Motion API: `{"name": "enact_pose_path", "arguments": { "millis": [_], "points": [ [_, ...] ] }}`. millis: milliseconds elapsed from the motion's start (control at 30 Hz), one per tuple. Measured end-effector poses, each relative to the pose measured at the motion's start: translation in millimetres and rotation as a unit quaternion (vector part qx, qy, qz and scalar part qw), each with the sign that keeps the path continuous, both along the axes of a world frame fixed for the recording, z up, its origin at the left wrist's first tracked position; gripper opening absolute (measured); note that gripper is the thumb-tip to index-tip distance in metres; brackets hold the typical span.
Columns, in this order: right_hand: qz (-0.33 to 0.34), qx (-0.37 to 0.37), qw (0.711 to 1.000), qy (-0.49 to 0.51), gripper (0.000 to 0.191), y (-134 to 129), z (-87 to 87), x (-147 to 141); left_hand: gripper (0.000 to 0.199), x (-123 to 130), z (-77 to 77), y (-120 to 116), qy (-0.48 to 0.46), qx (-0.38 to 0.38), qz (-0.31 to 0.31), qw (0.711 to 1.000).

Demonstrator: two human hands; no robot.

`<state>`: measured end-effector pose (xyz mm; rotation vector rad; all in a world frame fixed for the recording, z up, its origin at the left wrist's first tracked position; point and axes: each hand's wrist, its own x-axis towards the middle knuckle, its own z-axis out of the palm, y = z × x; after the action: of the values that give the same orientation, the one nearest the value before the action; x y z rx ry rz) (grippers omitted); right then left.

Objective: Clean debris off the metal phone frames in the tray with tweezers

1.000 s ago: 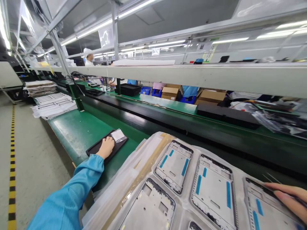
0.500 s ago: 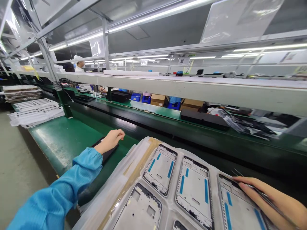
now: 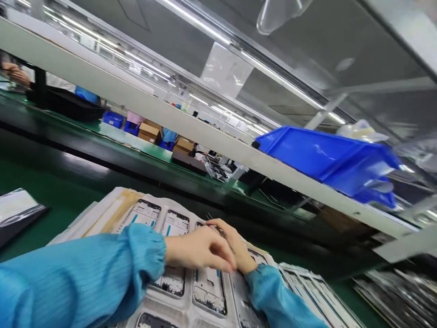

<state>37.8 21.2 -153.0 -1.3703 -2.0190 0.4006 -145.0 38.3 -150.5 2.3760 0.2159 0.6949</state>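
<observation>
A tray (image 3: 191, 314) carries several grey metal phone frames (image 3: 210, 291) with blue strips. Above its middle is my left hand (image 3: 201, 248), fingers bent downward and slightly blurred; whether anything is between the fingertips does not show. Just beyond and to its right, my right hand (image 3: 234, 241) rests at the tray's far side, closed on thin metal tweezers whose tips point away. Part of the right hand is hidden behind the left one.
A black item with a silvery sheet (image 3: 17, 207) lies at the left. A blue bin (image 3: 321, 155) stands on the shelf overhead. Stacked frames (image 3: 317, 291) are right of the tray, with dark thin parts (image 3: 399, 291) farther right.
The view has swung right and tilted. My left hand has moved from the green table at the left to over the tray, close to my right hand. The blue bin has come into view.
</observation>
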Motion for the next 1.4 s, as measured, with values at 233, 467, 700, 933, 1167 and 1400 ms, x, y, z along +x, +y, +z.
{"name": "enact_pose_path", "arguments": {
  "millis": [233, 467, 700, 933, 1167, 1400],
  "points": [
    [-0.004, 0.140, 0.988, 0.058, 0.019, 5, -8.1, 10, 0.019, -27, -5.1, 22, -0.170, -0.382, 0.097, 0.903],
    [-0.009, 0.323, 0.936, 0.142, 0.037, -31, -1.1, -13, 0.016, -29, 9.0, 14, -0.214, -0.439, 0.093, 0.868],
    [0.083, 0.375, 0.922, 0.054, 0.057, -42, -3.3, -19, 0.029, -33, 11.2, 10, -0.245, -0.444, 0.110, 0.855],
    [0.088, 0.386, 0.918, 0.012, 0.051, -39, -4.7, -18, 0.024, -32, 8.5, 12, -0.246, -0.430, 0.117, 0.861],
    [0.078, 0.392, 0.917, -0.007, 0.044, -40, -3.4, -17, 0.018, -29, 5.6, 17, -0.248, -0.396, 0.139, 0.873],
    [0.083, 0.406, 0.909, -0.040, 0.035, -40, 0.3, -16, 0.012, -30, -0.1, 22, -0.190, -0.176, 0.218, 0.941]
  ]
}}
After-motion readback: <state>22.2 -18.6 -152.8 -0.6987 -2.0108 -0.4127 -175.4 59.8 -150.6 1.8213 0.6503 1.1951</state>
